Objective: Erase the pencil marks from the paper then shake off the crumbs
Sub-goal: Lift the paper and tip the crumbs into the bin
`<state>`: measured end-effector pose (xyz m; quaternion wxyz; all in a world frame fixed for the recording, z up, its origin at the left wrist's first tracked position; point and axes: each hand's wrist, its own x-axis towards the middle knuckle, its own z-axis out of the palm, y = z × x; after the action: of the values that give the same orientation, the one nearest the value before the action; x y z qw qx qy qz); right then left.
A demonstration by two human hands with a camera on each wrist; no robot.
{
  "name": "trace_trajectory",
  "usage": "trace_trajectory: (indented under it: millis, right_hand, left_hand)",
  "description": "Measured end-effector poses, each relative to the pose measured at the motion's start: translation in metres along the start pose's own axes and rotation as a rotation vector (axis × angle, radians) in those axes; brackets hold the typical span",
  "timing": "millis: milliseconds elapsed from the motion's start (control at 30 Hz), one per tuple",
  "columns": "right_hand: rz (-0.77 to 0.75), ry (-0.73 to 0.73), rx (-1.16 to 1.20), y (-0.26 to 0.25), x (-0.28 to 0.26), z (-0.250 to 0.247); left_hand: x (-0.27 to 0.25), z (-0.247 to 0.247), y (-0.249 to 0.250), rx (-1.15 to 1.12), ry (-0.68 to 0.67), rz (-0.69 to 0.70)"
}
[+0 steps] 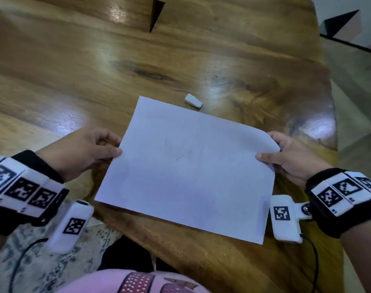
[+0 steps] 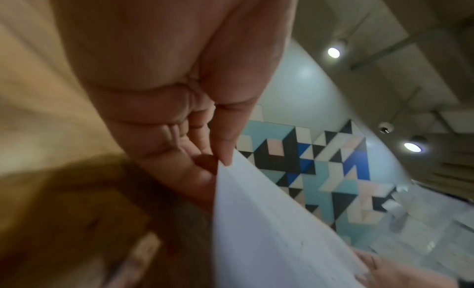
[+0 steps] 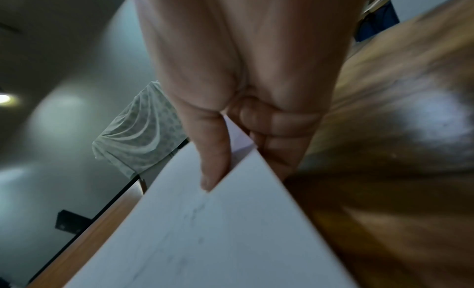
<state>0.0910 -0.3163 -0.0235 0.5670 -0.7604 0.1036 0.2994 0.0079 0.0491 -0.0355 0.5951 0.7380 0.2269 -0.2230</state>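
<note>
A white sheet of paper [image 1: 186, 166] is held just above the wooden table [image 1: 117, 66], with only faint grey traces near its middle. My left hand [image 1: 114, 152] pinches the sheet's left edge, thumb on top and fingers underneath. My right hand [image 1: 265, 159] pinches the right edge the same way, and the paper curls up there. The left wrist view shows the thumb tip [image 2: 227, 154] on the paper [image 2: 269, 231]. The right wrist view shows the thumb [image 3: 214, 170] pressing on the paper [image 3: 218, 241], which carries faint pencil traces. A small white eraser [image 1: 193, 100] lies on the table beyond the sheet.
The table's right edge [image 1: 332, 115] drops off close to my right hand, and its near edge runs under the paper. A patterned floor [image 1: 32, 261] lies below at the left. A dark notch [image 1: 157, 13] cuts into the table's far side.
</note>
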Motion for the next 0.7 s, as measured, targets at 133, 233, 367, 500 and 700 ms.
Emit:
trace_trajectory:
  millis: [133, 233, 367, 500, 700]
  right_hand:
    - [-0.007, -0.012, 0.004, 0.001, 0.0, 0.011]
    - [-0.04, -0.036, -0.025, 0.0, -0.006, 0.021]
    - [-0.133, -0.051, -0.087, -0.005, -0.012, 0.038]
    - [-0.237, -0.058, -0.173, -0.027, -0.014, 0.07]
    - [-0.31, -0.228, -0.325, -0.065, -0.01, 0.159]
  left_hand:
    - [-0.017, -0.003, -0.023, -0.099, 0.061, -0.035]
    - [-0.025, -0.006, -0.043, -0.135, 0.119, -0.029]
    - [-0.036, -0.016, -0.062, -0.21, 0.125, -0.018]
    - [-0.053, -0.043, -0.083, -0.307, 0.161, 0.015]
    - [-0.102, -0.104, -0.138, -0.354, 0.309, 0.104]
